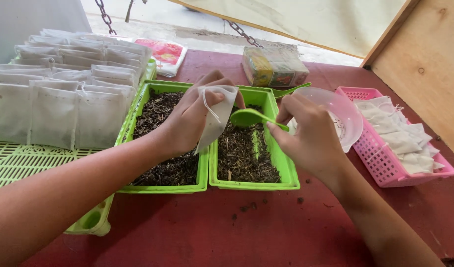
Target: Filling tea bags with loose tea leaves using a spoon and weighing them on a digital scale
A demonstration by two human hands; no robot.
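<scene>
My left hand holds a small white drawstring bag by its mouth, above the gap between two green trays. My right hand grips the handle of a green plastic spoon, whose bowl points at the bag's opening. Both green trays hold dark dried leaves. The spoon hovers over the right tray.
Rows of filled white bags lie on a pale green lattice rack at left. A pink basket of flat white bags and a clear plastic bowl sit at right. A wrapped packet and a second green spoon lie behind, on the red table.
</scene>
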